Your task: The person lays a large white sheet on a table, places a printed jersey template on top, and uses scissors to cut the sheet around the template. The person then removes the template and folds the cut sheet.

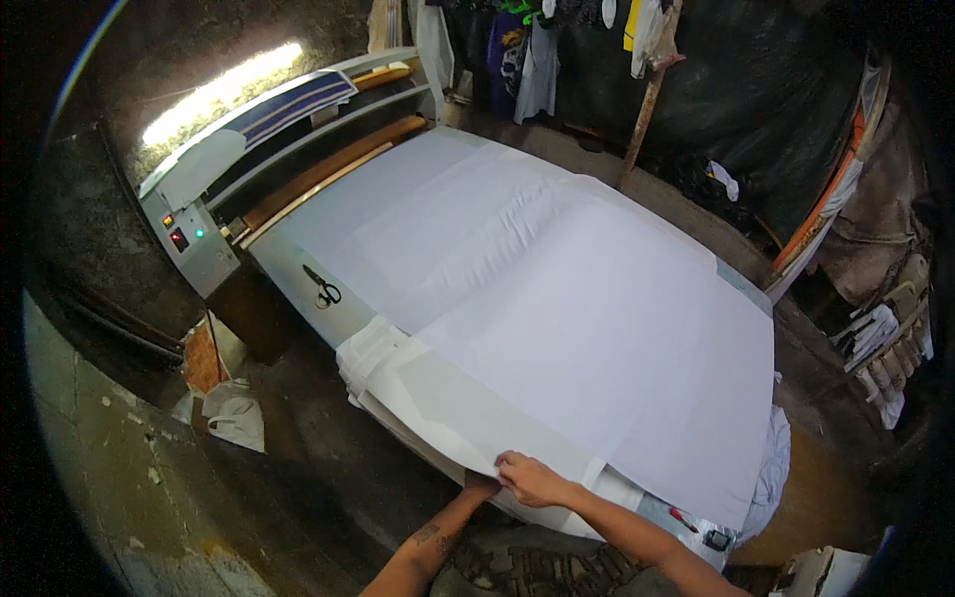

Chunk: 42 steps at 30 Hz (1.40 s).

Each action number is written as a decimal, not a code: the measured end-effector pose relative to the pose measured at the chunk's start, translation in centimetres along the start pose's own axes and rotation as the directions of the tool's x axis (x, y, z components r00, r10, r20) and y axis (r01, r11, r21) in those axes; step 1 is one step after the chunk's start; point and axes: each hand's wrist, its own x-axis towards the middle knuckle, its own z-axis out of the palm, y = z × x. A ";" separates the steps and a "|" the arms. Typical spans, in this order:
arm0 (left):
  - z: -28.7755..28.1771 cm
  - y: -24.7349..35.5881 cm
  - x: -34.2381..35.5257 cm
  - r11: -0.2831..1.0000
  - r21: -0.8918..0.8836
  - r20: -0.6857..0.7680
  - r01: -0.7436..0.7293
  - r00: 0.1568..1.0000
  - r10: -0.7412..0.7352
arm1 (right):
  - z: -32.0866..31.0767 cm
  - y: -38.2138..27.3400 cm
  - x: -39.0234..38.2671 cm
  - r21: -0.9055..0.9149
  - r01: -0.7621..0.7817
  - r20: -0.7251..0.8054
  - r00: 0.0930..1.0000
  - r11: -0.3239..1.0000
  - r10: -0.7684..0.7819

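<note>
A large white cloth (617,348) lies spread over a long table, with wrinkles across its far part. Along the near edge runs a paler white sheet (477,403), bunched at its left end. My right hand (529,482) is closed at that sheet's near edge, the fingers pinched on it. Close beside it on the left, my left hand (481,486) reaches in at the same edge. Its fingers are hidden beneath the sheet and behind my right hand. Black-handled scissors (323,288) rest on the table's left side, away from both hands.
A roller machine (328,169) with a lit control panel (189,237) stands at the table's far left end. A red-handled tool (682,518) and a small black device (715,540) lie at the near right corner. Bunched cloth (769,478) hangs off the right edge. A post (649,109) stands behind.
</note>
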 end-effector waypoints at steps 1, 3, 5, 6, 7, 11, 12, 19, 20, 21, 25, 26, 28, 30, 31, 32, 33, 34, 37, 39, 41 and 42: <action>0.5 0.1 -0.2 0.977 0.212 -0.081 0.033 0.997 -0.016 | -0.6 -0.8 0.7 0.070 0.056 -0.046 0.998 0.996 -0.053; 0.9 0.3 -0.5 0.974 0.212 -0.027 0.077 0.997 -0.072 | -2.2 -2.4 2.4 0.204 0.050 0.172 0.981 0.978 -0.086; 1.2 0.7 -1.7 0.978 0.178 -0.066 0.113 0.993 -0.102 | -3.8 -4.9 4.2 0.405 0.192 0.220 0.928 0.894 -0.299; 1.4 0.9 -2.8 0.979 0.156 -0.083 0.129 0.990 -0.117 | -4.5 -6.5 5.3 0.399 0.201 0.327 0.880 0.895 -0.343; 1.6 1.1 -4.2 0.979 0.138 -0.101 0.151 0.985 -0.138 | -5.3 -8.2 6.7 0.432 0.226 0.399 0.821 0.873 -0.409; 2.7 1.2 -10.9 0.967 0.042 -0.271 0.251 0.934 -0.231 | -9.8 -15.2 13.0 0.504 0.359 0.075 0.888 0.786 -0.454; 3.0 1.1 -12.5 0.962 0.013 -0.335 0.271 0.908 -0.251 | -12.0 -16.6 14.6 0.601 0.407 -0.036 0.874 0.688 -0.485; 1.8 0.9 -22.4 0.911 -0.186 0.076 0.369 0.929 -0.361 | -37.7 -13.1 19.3 0.686 0.498 -0.607 0.794 0.531 0.040; 1.4 0.9 -22.7 0.837 -0.310 0.241 0.451 0.889 -0.390 | -40.5 -10.9 17.8 0.671 0.519 -0.653 0.752 0.530 0.090; 1.1 0.9 -23.0 0.732 -0.428 0.350 0.530 0.844 -0.407 | -42.7 -8.6 15.7 0.625 0.540 -0.703 0.704 0.563 0.105; 0.3 1.5 -19.7 0.825 -0.306 0.419 0.474 0.846 -0.331 | -46.5 0.9 3.9 0.615 0.470 -0.710 0.678 0.633 0.187; -0.2 1.3 -18.3 0.843 -0.370 0.379 0.392 0.892 -0.248 | -46.2 3.1 0.8 0.627 0.456 -0.720 0.648 0.631 0.248; -1.1 2.3 -14.5 0.858 -0.393 0.451 0.330 0.883 -0.132 | -44.2 6.9 -5.6 0.661 0.432 -0.727 0.570 0.613 0.383; -3.3 3.3 -10.3 0.868 -0.451 0.468 0.206 0.883 0.034 | -41.3 10.4 -10.6 0.698 0.415 -0.713 0.487 0.584 0.505; -4.5 4.2 -8.2 0.868 -0.474 0.483 0.150 0.868 0.114 | -39.2 12.0 -12.7 0.716 0.405 -0.698 0.447 0.569 0.560; -5.7 5.1 -6.2 0.856 -0.512 0.451 0.080 0.872 0.188 | -36.6 13.7 -14.3 0.734 0.393 -0.679 0.408 0.554 0.611; -6.9 5.9 -4.4 0.841 -0.539 0.443 0.036 0.862 0.247 | -33.6 15.2 -15.8 0.752 0.377 -0.657 0.366 0.540 0.659; -7.9 6.6 -2.9 0.767 -0.642 0.393 0.010 0.863 0.317 | -29.7 16.6 -16.8 0.761 0.347 -0.648 0.368 0.549 0.667; -9.6 7.3 0.8 0.421 -0.893 0.324 0.160 0.878 0.353 | -16.5 18.6 -16.4 0.787 0.089 -0.617 0.154 0.611 0.772; -9.4 5.7 1.9 0.178 -0.937 0.340 0.300 0.900 0.274 | -6.1 16.9 -12.8 -0.136 -0.770 -0.859 0.405 0.623 0.313; -8.9 2.6 3.0 0.007 -0.919 0.392 0.395 0.910 0.132 | 3.5 12.7 -7.0 -0.176 -0.835 -0.699 0.480 0.522 0.531; -8.2 0.5 3.1 -0.041 -0.895 0.444 0.444 0.880 -0.166 | 6.7 10.9 -3.1 -0.125 -0.877 -0.521 0.456 0.464 0.721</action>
